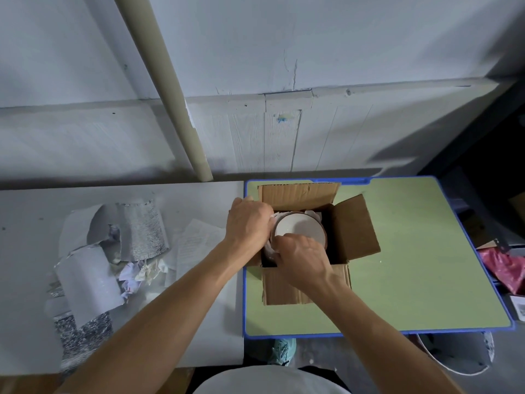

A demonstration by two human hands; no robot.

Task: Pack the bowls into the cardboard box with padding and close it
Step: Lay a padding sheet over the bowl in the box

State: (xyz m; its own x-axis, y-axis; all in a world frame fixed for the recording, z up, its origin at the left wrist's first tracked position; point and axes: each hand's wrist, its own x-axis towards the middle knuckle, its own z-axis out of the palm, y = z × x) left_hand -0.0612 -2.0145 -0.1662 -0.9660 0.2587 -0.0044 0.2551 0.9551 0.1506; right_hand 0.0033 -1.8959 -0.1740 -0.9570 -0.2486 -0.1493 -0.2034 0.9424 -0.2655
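An open cardboard box (358,226) stands on a green desk with a blue rim (426,251), its flaps spread outward. Inside sits a white bowl (298,227) with a brown outer rim, and white paper padding (314,214) shows around it. My left hand (248,223) reaches over the box's left wall, fingers curled down beside the bowl into the padding. At the near left corner my right hand (301,257) has its fingers curled down inside the box at the bowl's near edge, on white paper. The fingertips of both hands are hidden.
On the grey table to the left lies a heap of silver foil padding sheets (113,251) with crumpled paper (139,275) and flat paper sheets (196,243). A beige pole (170,95) leans against the wall. Red cloth (502,265) and clutter lie right of the desk.
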